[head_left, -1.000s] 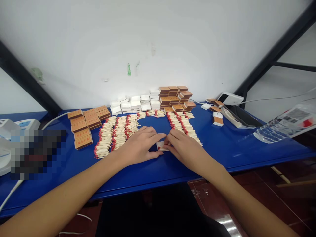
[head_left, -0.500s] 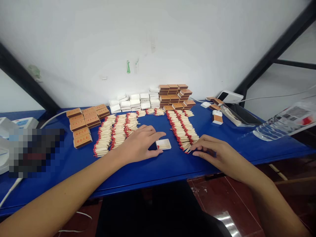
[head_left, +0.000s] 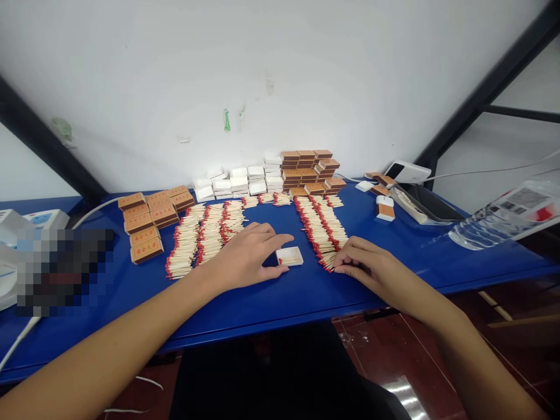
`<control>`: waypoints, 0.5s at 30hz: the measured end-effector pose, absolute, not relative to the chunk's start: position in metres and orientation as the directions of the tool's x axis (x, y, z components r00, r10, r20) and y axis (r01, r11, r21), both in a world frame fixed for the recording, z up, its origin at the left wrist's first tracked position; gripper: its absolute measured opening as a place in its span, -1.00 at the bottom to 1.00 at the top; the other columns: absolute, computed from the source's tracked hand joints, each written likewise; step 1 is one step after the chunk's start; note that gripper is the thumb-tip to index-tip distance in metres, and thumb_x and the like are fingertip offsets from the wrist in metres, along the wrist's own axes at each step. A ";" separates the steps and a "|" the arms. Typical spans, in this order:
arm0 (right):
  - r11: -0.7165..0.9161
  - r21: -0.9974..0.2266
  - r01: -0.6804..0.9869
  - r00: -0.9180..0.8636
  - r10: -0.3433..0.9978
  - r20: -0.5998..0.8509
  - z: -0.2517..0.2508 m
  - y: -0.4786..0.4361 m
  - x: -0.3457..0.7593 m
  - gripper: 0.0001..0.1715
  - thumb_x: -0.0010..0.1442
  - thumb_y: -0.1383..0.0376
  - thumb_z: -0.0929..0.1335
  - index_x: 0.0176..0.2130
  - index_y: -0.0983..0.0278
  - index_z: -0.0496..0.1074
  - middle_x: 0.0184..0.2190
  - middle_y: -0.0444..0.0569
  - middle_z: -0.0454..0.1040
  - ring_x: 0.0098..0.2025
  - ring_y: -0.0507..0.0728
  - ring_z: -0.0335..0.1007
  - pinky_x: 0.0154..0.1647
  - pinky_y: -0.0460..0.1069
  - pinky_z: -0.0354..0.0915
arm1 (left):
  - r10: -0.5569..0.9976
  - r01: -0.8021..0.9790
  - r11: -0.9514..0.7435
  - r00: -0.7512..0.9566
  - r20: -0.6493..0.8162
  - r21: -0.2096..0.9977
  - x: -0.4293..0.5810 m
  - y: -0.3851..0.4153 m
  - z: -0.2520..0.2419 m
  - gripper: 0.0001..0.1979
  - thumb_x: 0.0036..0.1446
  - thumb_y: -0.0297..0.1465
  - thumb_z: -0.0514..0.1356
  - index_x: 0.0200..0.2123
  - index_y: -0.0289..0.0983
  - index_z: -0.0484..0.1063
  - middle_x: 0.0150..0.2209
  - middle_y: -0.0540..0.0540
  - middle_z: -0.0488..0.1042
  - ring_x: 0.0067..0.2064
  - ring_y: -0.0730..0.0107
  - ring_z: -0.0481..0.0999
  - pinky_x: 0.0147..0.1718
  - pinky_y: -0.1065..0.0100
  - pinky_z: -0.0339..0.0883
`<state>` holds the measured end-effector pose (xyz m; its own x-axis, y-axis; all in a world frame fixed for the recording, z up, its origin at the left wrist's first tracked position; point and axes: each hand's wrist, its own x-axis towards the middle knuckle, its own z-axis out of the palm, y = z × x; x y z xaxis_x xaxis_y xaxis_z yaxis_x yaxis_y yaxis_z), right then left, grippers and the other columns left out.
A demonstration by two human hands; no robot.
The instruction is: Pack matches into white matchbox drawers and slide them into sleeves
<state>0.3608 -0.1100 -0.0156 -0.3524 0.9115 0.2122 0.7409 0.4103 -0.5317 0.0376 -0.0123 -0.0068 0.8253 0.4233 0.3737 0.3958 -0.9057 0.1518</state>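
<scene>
The white tray (head_left: 294, 255), red match heads showing at its left end, lies on the blue table (head_left: 280, 309) between the left hand's (head_left: 245, 256) spread thumb and forefinger, while the right hand (head_left: 370, 265), fingertips close together, touches the nearby match rows (head_left: 324, 224), whether pinching any I cannot tell.

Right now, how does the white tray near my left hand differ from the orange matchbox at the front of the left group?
The white tray is plain; the orange matchbox has red printed characters on top. The tray is open, with red match heads showing inside; the matchbox has a covered top. Both are rectangular.
</scene>
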 end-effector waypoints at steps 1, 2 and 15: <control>0.408 -0.528 0.745 -0.345 0.913 0.218 -0.016 -0.110 0.361 -0.72 0.55 0.09 0.33 -0.09 0.10 0.61 -0.07 0.03 0.55 -0.06 0.21 0.53 0.00 0.09 0.46 | 0.420 0.394 -0.907 0.826 0.375 0.147 0.038 -0.012 -0.007 -0.46 0.36 -0.24 0.41 0.31 -0.30 0.49 -0.05 -0.20 0.60 0.03 0.06 0.59 0.08 0.09 0.44; 0.409 -0.523 0.748 -0.341 0.913 0.226 -0.016 -0.110 0.361 -0.72 0.55 0.08 0.34 -0.09 0.09 0.62 -0.07 0.03 0.55 -0.07 0.21 0.53 0.01 0.09 0.46 | 0.419 0.394 -0.908 0.827 0.374 0.144 0.037 -0.012 -0.007 -0.47 0.36 -0.24 0.41 0.31 -0.30 0.49 -0.05 -0.20 0.60 0.03 0.07 0.59 0.09 0.10 0.44; 0.419 -0.485 0.767 -0.329 0.907 0.263 -0.008 -0.113 0.342 -0.76 0.58 0.15 0.31 -0.12 0.12 0.53 -0.13 -0.03 0.54 -0.10 0.17 0.52 -0.04 0.05 0.45 | 0.424 0.396 -0.905 0.828 0.367 0.153 0.038 -0.015 -0.007 -0.48 0.37 -0.24 0.38 0.31 -0.28 0.48 -0.05 -0.20 0.59 0.05 0.06 0.58 0.09 0.09 0.44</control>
<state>0.3416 -0.1126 -0.0082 -0.3291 0.9069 0.2632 0.7672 0.4193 -0.4854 0.0380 -0.0146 -0.0066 0.8276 0.4244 0.3674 0.3964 -0.9053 0.1529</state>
